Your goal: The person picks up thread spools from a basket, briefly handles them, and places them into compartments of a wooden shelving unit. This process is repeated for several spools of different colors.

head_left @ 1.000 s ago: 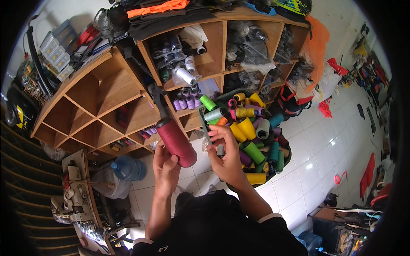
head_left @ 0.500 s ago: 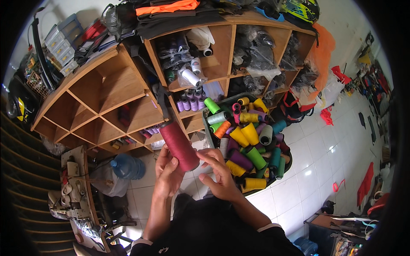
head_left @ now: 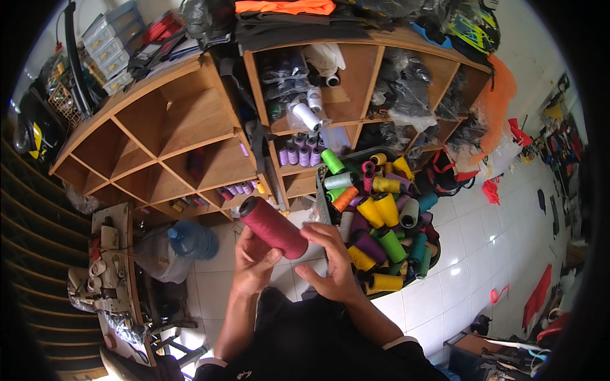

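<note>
A dark red spool of thread (head_left: 274,227) lies tilted in my left hand (head_left: 253,261), its upper end leaning to the left. The left thumb and fingers are wrapped round its lower half. My right hand (head_left: 332,270) is beside the spool's lower right end, fingers apart and thumb spread. Its fingertips are close to the thread, and I cannot tell if they touch. Just right of my hands stands a dark plastic crate (head_left: 320,190) heaped with thread spools, among them yellow spools (head_left: 385,208), a green spool (head_left: 391,245) and an orange spool (head_left: 345,199).
Ahead is a wooden cubby shelf (head_left: 197,130) with purple spools (head_left: 298,155) and white spools (head_left: 306,117) in it. A blue water jug (head_left: 194,240) stands on the tiled floor (head_left: 460,254) at left, near a sewing machine (head_left: 109,273). Red cloth (head_left: 539,295) lies at right.
The red spool has tipped further over to the left in my left hand. My right hand stays at its lower end. The surroundings have shifted rightward in view.
</note>
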Demonstrator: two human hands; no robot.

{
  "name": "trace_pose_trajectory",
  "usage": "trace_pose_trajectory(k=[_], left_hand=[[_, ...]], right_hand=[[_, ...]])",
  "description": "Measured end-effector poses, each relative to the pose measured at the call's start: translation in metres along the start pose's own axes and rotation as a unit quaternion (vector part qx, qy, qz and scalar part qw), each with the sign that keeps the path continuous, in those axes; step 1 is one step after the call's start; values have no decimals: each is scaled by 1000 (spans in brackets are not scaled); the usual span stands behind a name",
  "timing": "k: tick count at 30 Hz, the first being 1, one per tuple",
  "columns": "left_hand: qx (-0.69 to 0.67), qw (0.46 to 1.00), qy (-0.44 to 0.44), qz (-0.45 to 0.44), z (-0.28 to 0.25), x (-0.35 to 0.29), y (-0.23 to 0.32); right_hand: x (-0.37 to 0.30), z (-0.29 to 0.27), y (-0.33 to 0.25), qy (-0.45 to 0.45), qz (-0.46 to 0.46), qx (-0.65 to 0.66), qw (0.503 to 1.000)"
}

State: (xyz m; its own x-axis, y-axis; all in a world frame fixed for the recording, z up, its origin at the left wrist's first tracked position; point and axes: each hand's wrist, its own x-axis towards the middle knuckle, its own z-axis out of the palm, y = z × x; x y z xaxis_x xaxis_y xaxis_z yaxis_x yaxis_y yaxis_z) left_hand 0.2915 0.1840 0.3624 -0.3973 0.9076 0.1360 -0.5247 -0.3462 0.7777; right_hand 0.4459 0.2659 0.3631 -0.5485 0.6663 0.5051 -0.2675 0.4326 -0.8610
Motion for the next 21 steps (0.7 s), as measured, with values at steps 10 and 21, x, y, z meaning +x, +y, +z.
trace_pose_trajectory(k=[10, 21], left_hand=[[231, 972, 15, 31, -64, 1, 25], [369, 929, 33, -20, -191, 9, 60]], right_hand=[[28, 58, 40, -61, 57, -67, 994], [47, 172, 110, -97, 89, -43, 990]])
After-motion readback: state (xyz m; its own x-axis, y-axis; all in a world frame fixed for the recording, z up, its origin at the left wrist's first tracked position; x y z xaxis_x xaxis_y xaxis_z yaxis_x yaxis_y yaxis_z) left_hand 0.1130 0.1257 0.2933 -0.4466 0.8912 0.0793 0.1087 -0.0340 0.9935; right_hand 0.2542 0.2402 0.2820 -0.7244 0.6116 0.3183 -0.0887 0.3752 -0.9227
